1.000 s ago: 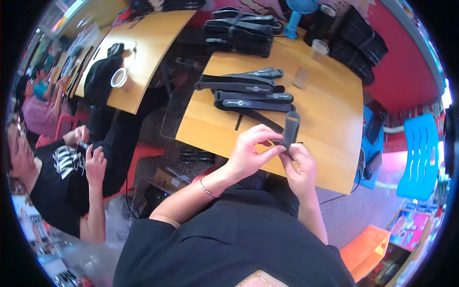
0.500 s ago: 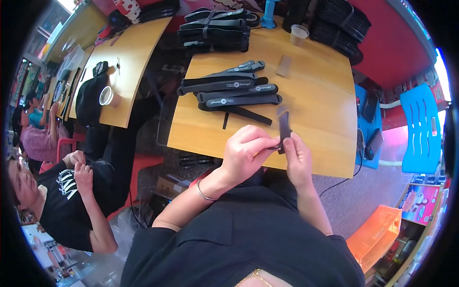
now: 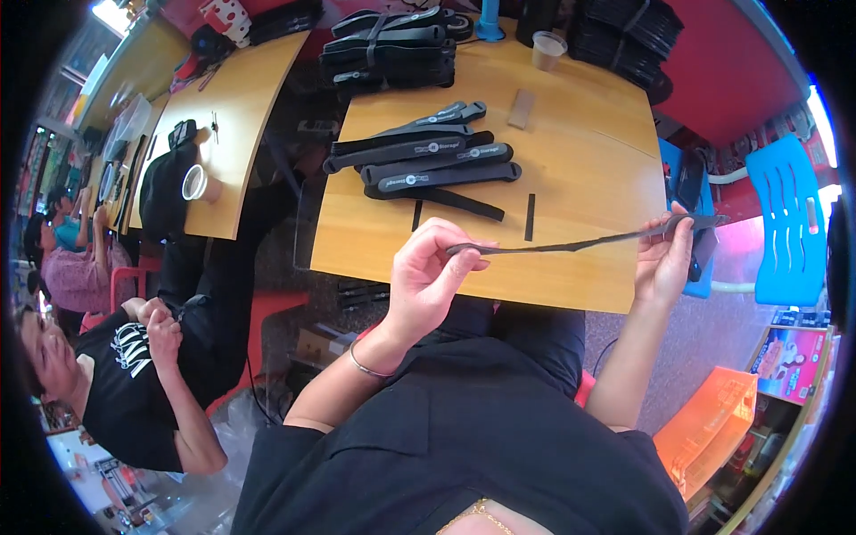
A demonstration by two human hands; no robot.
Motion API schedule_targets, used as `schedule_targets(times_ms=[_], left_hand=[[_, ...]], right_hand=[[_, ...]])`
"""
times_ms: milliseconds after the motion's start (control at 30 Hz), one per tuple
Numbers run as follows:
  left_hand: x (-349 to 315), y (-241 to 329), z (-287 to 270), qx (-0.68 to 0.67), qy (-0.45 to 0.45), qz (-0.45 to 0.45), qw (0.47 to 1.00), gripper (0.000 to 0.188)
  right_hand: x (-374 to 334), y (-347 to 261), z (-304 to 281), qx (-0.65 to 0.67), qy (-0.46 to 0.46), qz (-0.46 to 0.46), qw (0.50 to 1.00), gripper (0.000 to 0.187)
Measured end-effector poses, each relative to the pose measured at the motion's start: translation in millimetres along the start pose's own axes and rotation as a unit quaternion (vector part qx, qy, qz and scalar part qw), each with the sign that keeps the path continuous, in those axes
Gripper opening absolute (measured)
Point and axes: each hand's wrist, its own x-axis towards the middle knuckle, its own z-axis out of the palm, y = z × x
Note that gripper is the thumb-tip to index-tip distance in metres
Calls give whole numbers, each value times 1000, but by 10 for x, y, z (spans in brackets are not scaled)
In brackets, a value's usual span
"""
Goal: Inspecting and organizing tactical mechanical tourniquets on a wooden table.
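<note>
A thin black strap (image 3: 571,246) is stretched nearly level between my hands, above the near edge of the wooden table. My left hand (image 3: 426,276) pinches its left end between thumb and fingers. Near the other end, my right hand (image 3: 664,259) grips it, and a short dark tip sticks out past the fingers. Beyond my left hand lies a loose pile of dark grey straps (image 3: 437,160) with pale printing. One plain black strap (image 3: 446,201) angles out from under that pile. Two short dark lines (image 3: 530,217) show on the tabletop.
A banded bundle of straps (image 3: 390,64) stands at the table's back left, a black stack (image 3: 620,43) at the back right. Between them are a plastic cup (image 3: 548,51) and a small flat tan piece (image 3: 521,109). A seated person (image 3: 134,366) is at my left; an orange crate (image 3: 704,432) is at right.
My hands were close together with the strap bunched between them. My right hand has moved out to the right, drawing the strap out lengthwise; my left hand has shifted slightly left.
</note>
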Motion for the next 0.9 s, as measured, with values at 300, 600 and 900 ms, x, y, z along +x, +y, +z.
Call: schedule_targets(times_ms=[300, 600, 900], left_hand=[[-38, -3, 49, -131, -13, -30, 991, 3], [27, 285, 19, 39, -116, 51, 991, 6], [339, 41, -85, 208, -353, -112, 905, 25]], right_hand=[[-7, 61, -96, 179, -17, 50, 982, 26], [117, -257, 83, 404, -67, 141, 902, 14], [95, -481, 329, 304, -161, -40, 938, 20]])
